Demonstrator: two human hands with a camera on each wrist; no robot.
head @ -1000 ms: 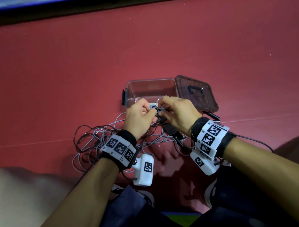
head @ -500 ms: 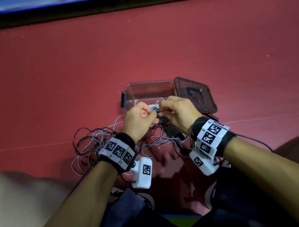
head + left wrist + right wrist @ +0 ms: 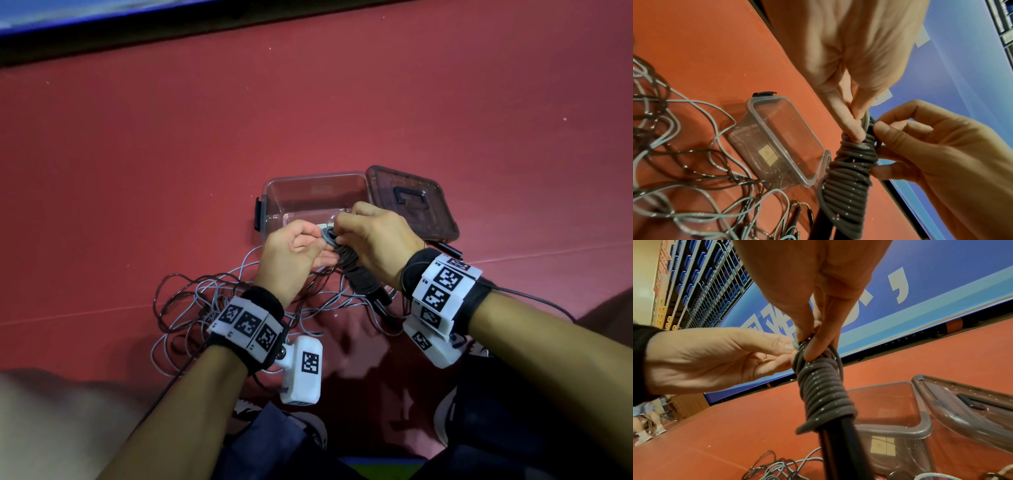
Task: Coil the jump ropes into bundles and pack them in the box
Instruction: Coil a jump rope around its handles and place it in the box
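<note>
— Entry one, left hand [image 3: 291, 255]: what differs?
— It is rolled outward since a second ago. More palm shows, and the fingers [image 3: 310, 236] are less curled where they pinch the grey loop [image 3: 328, 236].
— Entry two, right hand [image 3: 376, 240]?
— It is drawn slightly away from the left, and its pinch is now at the top of the rope bundle [image 3: 354, 274].
— Entry three, the bundle itself?
— More dark turns lie exposed between the two hands than before, and the loop sits a little lower.

The coiled rope [image 3: 846, 186] is dark grey with tiny pale flecks. Loose ropes [image 3: 212, 308] are pale blue-grey and dark brown on a red floor [image 3: 308, 120].
</note>
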